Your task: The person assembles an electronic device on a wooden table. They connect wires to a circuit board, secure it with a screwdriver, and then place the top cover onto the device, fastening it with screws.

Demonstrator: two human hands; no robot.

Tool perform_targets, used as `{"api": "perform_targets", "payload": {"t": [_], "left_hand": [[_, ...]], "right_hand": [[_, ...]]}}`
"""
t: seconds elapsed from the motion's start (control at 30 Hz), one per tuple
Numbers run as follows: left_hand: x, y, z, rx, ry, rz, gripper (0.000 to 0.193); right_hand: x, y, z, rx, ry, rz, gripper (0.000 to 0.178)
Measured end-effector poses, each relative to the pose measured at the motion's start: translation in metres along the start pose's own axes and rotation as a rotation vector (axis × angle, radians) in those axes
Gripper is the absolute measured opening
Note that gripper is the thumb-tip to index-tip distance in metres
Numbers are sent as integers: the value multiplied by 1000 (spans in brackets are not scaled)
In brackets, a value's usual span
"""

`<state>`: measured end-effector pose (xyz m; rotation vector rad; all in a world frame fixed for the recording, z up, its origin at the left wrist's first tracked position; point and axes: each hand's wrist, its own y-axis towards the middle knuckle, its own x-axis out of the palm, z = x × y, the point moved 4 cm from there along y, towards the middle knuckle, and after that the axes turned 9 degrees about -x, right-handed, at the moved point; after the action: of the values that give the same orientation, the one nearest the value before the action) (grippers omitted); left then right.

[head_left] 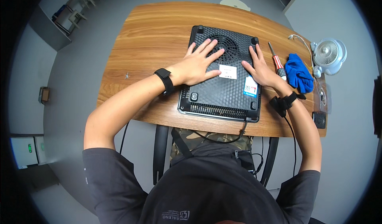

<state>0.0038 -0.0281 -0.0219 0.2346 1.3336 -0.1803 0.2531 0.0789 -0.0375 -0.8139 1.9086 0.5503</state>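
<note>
An induction cooker point(217, 93) lies upside down on the wooden table, its black textured underside facing up. A round fan grille, corner feet and two stickers show on that face. My left hand point(195, 65) rests on it with spread fingers, reaching over the grille's left part. Along the right edge lies my right hand point(260, 69), its fingers stretched out and pointing away from me. Neither hand grips anything. From the cooker's near edge a black power cord point(243, 129) hangs down over the table's front.
Right of the cooker lie a red-and-white-handled screwdriver point(277, 61) and a crumpled blue cloth point(299, 73). A white fan point(328, 54) stands beyond them at the table's right edge. Several small metal screws point(127, 75) sit on the left side of the wooden table point(147, 37).
</note>
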Motion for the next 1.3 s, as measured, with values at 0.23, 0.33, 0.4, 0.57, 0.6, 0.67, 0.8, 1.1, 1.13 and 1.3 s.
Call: {"api": "perform_targets", "payload": {"t": [0.23,0.33,0.4,0.57,0.6,0.67,0.8,1.1,1.13,1.3], "left_hand": [[2,-1,4,-65,12,-34,75],[2,-1,3,-64,-7,-33,76],[-3,0,8,-73,-41,-66,78],[-1,-2,4,-40,-69,0,78],[-2,-2,6,-41,-78,-3,78],[-2,-2,6,-35,-84,5,75],[0,0,5,-22,-115,46,71],[-3,1,11,-33,-89,37,65],[-3,1,11,-33,-79,32,66],[-1,2,8,-15,-51,28,66]], "right_hand": [[3,7,5,18,6,-12,93],[2,5,4,-10,-2,14,94],[2,3,6,-23,-20,39,94],[6,4,8,-51,8,88,96],[6,2,7,-48,15,91,97],[5,3,4,-15,-3,64,95],[4,3,-2,33,-16,17,93],[9,4,2,6,-30,49,92],[9,4,3,4,-31,47,92],[8,5,1,3,-28,36,91]]}}
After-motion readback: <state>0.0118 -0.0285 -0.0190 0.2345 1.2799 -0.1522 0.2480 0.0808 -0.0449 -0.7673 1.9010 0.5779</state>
